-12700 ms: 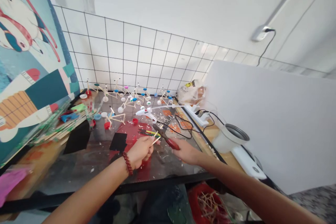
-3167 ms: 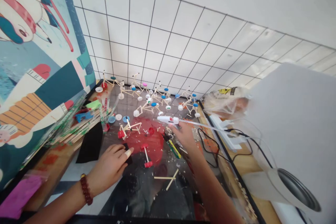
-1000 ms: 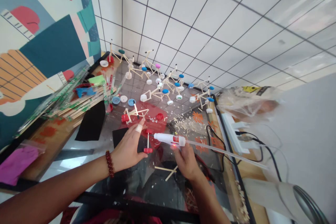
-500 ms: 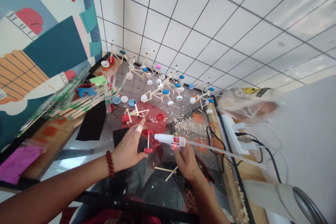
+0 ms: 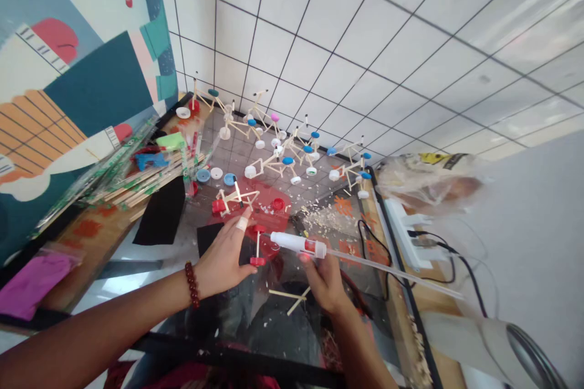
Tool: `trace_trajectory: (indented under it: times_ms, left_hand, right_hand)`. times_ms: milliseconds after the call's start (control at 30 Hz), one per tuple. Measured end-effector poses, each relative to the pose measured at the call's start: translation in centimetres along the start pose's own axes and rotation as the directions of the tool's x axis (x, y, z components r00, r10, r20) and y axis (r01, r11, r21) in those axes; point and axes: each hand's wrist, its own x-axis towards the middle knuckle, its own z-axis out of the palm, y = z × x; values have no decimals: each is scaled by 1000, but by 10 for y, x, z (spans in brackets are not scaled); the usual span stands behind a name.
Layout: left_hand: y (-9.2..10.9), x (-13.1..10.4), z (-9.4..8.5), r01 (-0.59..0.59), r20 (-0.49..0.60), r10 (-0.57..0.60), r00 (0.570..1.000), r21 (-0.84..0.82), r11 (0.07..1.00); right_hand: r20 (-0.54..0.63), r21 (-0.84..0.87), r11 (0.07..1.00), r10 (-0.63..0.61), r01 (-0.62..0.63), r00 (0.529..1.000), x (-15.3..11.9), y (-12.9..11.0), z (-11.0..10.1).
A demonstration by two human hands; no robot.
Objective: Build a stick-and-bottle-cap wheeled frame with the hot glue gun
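Note:
My right hand (image 5: 326,282) is wrapped round a white hot glue gun (image 5: 292,243), a long clear glue stick (image 5: 396,267) running out of its back end. The gun's nozzle is at the upper cap of a pair of red bottle caps (image 5: 258,261) joined by a short stick. My left hand (image 5: 225,249), with a bandaged finger, spans this pair, thumb at the lower cap and fingers by the upper one. Just beyond the fingertips lies a wooden-stick frame (image 5: 239,194) with a red cap and a black-tipped stick. The finger contact is partly hidden.
Several stick-and-cap models (image 5: 287,161) stand along the tiled wall. Loose blue caps (image 5: 229,179) and a red cap (image 5: 278,203) lie nearer. Wood scraps (image 5: 328,219), two crossed sticks (image 5: 296,301), bagged sticks (image 5: 137,179) and a power strip (image 5: 408,237) surround the work area.
The glue gun has shifted very slightly to the right, its nozzle still by the upper red cap. My left hand stays in place.

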Motion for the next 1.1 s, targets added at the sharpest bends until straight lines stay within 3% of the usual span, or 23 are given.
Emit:
trace_trajectory:
  times_ms: [500, 733, 1100]
  left_hand:
    - [-2, -1, 1, 15, -7, -15, 1000, -10, 1000]
    - [-2, -1, 1, 4, -18, -5, 1000, -15, 1000]
    - [-1, -1, 0, -27, -9, 27, 1000, -4, 1000]
  right_hand:
    - [-116, 235, 972, 57, -29, 992, -14, 11, 1]
    - [-8, 208, 972, 111, -107, 994, -6, 7, -3]
    - [67, 147, 981, 114, -123, 991, 2, -3, -1]
